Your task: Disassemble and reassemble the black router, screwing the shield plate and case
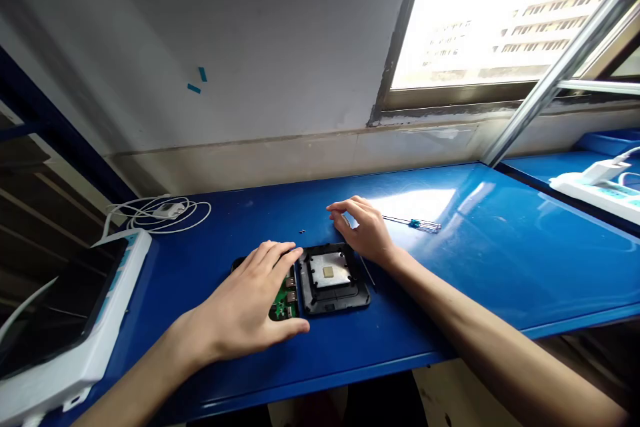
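Observation:
My left hand [253, 297] lies over a green circuit board [290, 297] in a dark case, with its fingers spread and its thumb apart. Most of the board is hidden under it; metal ports show at the right side. Beside the board is a black plastic cover [335, 308], inner side up, carrying a silver metal plate [333, 268] with a small beige square pad [328, 272]. Just beyond the cover, the thumb and index finger of my right hand [364, 230] come together in a pinch; what they hold, if anything, is unclear. A thin rod [368, 271] shows below that hand.
Tiny screws [302, 231] lie behind the cover. Several thin metal shafts [425, 225] rest to the right. At left are a white power strip [113, 320], a dark-screened device [65, 300] and a coiled white cable [200, 219]. A metal post [540, 93] rises at right.

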The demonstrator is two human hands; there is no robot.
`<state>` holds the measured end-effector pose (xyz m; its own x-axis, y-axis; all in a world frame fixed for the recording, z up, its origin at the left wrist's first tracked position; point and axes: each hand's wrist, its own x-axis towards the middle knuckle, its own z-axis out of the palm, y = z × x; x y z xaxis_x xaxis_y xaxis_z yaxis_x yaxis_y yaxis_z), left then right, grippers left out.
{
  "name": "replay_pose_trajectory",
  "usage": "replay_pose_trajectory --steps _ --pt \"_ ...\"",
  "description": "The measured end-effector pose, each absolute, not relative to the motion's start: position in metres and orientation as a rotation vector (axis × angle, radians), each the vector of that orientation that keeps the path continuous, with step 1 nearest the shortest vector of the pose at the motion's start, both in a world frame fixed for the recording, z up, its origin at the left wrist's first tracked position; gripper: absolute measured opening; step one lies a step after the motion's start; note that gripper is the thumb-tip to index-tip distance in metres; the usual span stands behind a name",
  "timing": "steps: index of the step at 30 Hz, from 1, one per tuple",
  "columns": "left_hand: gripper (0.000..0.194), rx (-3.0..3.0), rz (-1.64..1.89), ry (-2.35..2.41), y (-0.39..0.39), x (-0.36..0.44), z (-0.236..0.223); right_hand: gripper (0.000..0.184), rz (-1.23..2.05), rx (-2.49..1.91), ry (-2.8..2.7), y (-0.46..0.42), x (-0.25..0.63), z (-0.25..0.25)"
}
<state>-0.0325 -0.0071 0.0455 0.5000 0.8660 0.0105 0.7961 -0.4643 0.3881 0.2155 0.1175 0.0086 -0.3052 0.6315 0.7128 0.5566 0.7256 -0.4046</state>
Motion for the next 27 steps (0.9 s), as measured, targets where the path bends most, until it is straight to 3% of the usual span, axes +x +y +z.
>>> replay_pose_trajectory --steps 6,9,21,22,27 --pt "0.111 2.407 -0.008 1.440 0.013 -0.007 0.039 0.016 0.126 -0.902 -1.879 0.112 0.221 0.008" --pt "0.113 2.393 -0.046 1.476 0.018 -0.006 0.035 0.015 0.147 -0.892 -1.863 0.116 0.222 0.008" --pt "0.112 2.635 0.550 1.437 0.014 -0.034 0.054 0.020 0.353 -0.737 -1.894 0.105 0.224 0.015" --pt "0.111 2.682 0.593 1.425 0.016 -0.039 0.056 0.030 0.404 -0.708 -1.939 0.104 0.225 0.016" --pt "0.104 2.861 0.948 1.304 0.026 -0.060 0.054 0.120 0.487 -0.594 -2.190 0.101 0.220 0.015"
